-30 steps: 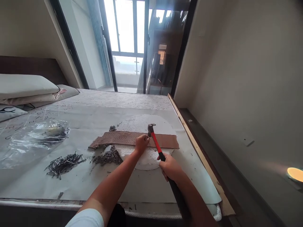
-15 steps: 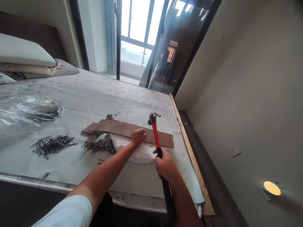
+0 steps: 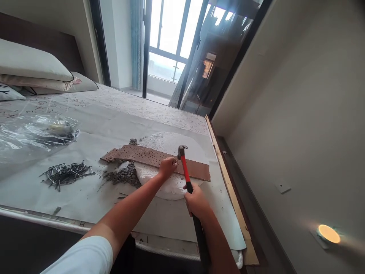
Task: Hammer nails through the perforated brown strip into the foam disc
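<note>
My right hand [image 3: 196,199] is wrapped round the black grip of a claw hammer [image 3: 186,169] with a red neck. The hammer's metal head is just above the brown board and close to the fingertips of my left hand. On that board [image 3: 142,153], a long strip dotted with small holes, my left hand [image 3: 167,167] rests with its fingers pinched on a nail, which barely shows. Under the board lies a round white foam slab [image 3: 159,192]. A heap of loose nails [image 3: 67,174] lies to the left.
Grey crumbled bits [image 3: 125,176] are piled by the board's left part. A clear plastic bag [image 3: 31,139] lies farther left on the white sheet [image 3: 102,205] covering the mattress. Pillows [image 3: 34,62] are stacked at the far left. A wooden strip [image 3: 225,171] runs along the right edge.
The hammer head has come down and slightly left, nearer my left fingertips. My left hand stays pinched at the same spot on the board. The view has shifted slightly.
</note>
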Demonstrator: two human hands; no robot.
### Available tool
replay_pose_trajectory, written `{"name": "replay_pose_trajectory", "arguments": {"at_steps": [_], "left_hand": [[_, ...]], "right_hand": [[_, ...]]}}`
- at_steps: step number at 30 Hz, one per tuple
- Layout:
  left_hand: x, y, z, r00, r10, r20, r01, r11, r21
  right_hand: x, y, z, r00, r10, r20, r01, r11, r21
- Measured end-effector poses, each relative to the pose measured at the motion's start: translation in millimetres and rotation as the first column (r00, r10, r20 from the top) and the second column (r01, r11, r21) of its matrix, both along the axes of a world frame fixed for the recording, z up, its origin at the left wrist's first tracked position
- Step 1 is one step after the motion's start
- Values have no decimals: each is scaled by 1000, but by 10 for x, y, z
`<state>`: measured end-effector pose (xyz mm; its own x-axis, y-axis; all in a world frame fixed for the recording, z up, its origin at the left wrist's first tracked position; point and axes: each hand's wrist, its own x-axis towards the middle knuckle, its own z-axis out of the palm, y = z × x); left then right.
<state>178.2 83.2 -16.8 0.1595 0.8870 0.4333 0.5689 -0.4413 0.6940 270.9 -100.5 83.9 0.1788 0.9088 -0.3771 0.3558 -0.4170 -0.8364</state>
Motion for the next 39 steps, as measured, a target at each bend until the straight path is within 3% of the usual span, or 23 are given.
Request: {"name": "replay_pose_trajectory", "arguments": {"at_steps": [3, 9, 13, 18, 22, 30, 35, 39], "left_hand": [[0, -1, 7, 1000, -23, -1, 23, 1000, -13], [2, -7, 17, 998, 7, -61, -9, 1000, -30], [-8, -22, 28, 997, -28, -66, 25, 998, -49], [-10, -26, 45, 982, 8, -188, -24, 997, -79], [2, -21, 35, 976, 21, -216, -33, 998, -49], [-46, -9, 81, 1000, -10, 16, 10, 1000, -10], [-82, 3, 106, 969, 101, 227, -89, 994, -61], [-119, -3, 126, 931, 136, 339, -99, 987, -125]], "right_hand": [[-6, -9, 17, 1000, -13, 9, 12, 999, 49], [-15, 4, -1, 1000, 4, 5, -3, 1000, -13], [-5, -9, -1, 1000, -22, 5, 21, 998, 65], [-19, 15, -107, 1000, 10, -17, -10, 1000, 6], [-13, -7, -113, 998, 10, -65, -5, 997, 76], [-10, 38, -203, 995, -16, -100, 15, 1000, -14], [0, 10, -173, 995, -22, -96, 29, 996, 80], [-17, 65, -277, 995, -30, -96, 27, 999, -30]]}}
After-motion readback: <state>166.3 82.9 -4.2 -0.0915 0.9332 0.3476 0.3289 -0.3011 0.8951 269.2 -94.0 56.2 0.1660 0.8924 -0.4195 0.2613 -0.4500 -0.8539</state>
